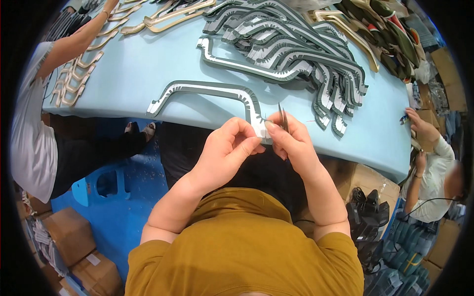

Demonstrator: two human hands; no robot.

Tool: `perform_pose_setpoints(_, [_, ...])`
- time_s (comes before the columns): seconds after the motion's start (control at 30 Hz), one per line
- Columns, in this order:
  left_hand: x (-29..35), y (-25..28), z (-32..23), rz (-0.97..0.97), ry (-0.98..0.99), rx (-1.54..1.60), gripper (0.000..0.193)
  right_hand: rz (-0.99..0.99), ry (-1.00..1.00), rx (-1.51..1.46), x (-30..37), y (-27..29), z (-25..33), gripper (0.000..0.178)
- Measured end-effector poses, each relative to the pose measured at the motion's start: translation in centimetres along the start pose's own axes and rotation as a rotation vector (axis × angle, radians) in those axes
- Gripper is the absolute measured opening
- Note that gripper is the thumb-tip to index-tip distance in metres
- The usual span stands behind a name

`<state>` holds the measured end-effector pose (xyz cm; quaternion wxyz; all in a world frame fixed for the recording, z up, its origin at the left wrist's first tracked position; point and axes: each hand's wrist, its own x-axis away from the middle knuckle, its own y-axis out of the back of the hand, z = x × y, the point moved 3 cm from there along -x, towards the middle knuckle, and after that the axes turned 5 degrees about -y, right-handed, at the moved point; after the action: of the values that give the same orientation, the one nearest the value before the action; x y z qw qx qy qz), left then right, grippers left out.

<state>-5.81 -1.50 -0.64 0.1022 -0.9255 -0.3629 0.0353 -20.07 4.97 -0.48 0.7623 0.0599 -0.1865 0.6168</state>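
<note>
Both hands meet at the table's near edge, at one end of a curved, handle-shaped strip point(210, 88), dark grey with a white, notched inner band. My left hand point(224, 150) pinches that end between thumb and fingers. The rest of the strip arches away to the left over the table. My right hand point(295, 143) has thumb and forefinger closed at the strip's right edge. Thread snips point(282, 117) with dark pointed blades are held in the same hand, tips pointing away from me. The palm hides their grip.
A heap of similar strips point(291, 54) covers the blue table point(133, 64) ahead. Beige curved pieces point(74, 81) lie left, near a co-worker's arm point(74, 47). Another person's hand point(423, 129) is right. A blue stool point(101, 185) and cardboard boxes point(71, 234) stand on the floor.
</note>
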Motion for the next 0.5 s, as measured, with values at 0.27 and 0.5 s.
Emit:
perform_pose_setpoints(0.27, [-0.4, 0.5, 0.5, -0.024, -0.021, -0.142, 0.008, -0.334, 0.556, 0.864, 3.3, 1.0, 2.7, 0.03])
perform_pose_setpoints(0.5, [-0.4, 0.0, 1.1, -0.061, -0.058, -0.169, 0.007, -0.379, 0.686, 1.077, 4.1, 0.5, 2.3, 0.035])
